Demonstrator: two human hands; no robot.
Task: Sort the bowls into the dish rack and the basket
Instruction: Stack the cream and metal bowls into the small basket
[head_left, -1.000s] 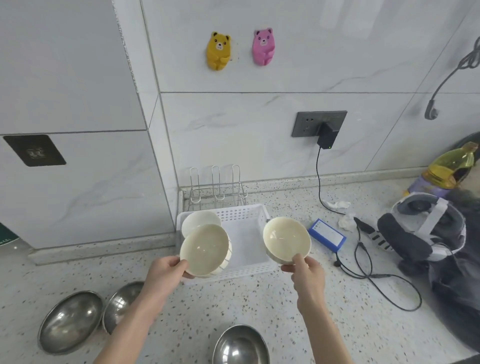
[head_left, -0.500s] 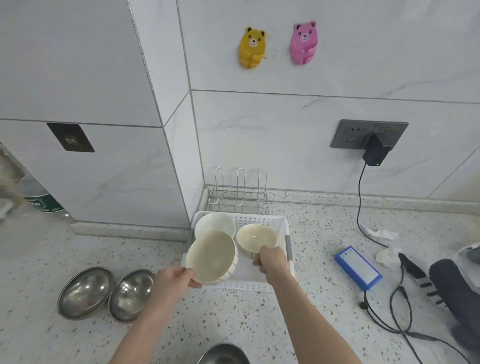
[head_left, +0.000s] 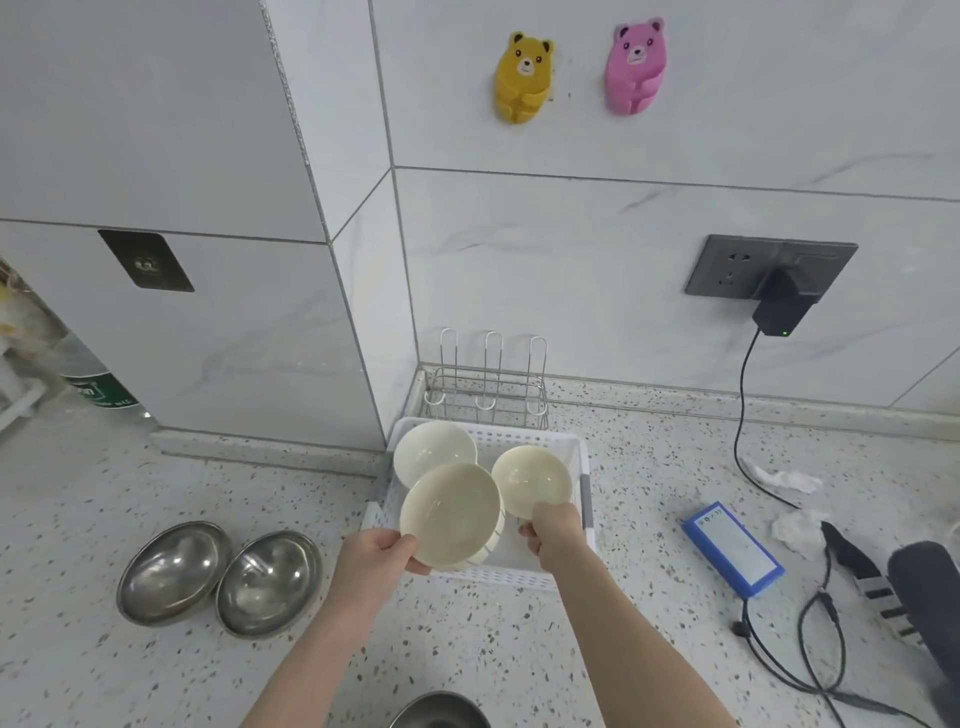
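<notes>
**Three pale bowls over the basket, one in each hand**

Three pale bowls crowd the white perforated basket (head_left: 575, 457), which sits on the speckled counter (head_left: 623, 649) against the corner of the tiled wall. Much of the basket floor is hidden under them. Behind it stands the wire dish rack (head_left: 488, 384), its three loops upright with nothing in them.

To the left on the counter lie two steel bowls (head_left: 221, 574), touching side by side. A third steel bowl (head_left: 441, 712) is cut off by the bottom edge — only its far rim shows.

The left hand (head_left: 376, 564) pinches the near rim of a cream bowl (head_left: 449, 512), thumb on the inside, the bowl tilted toward the viewer over the basket's front left part; whether it touches the basket I cannot tell. The right hand (head_left: 553, 532) grips the near edge of a smaller cream bowl (head_left: 532, 480), fingers curled round it, held over the basket's right side. A white bowl (head_left: 434, 452) rests in the basket's back left corner, its near part covered by the left hand's bowl.

Off to the right lies a blue box (head_left: 732, 548) with a black cable (head_left: 810, 660) trailing beside it — the dark, striped things at the right edge are cropped and hard to make out. Crumpled tissue (head_left: 784, 480) lies near the wall.
</notes>
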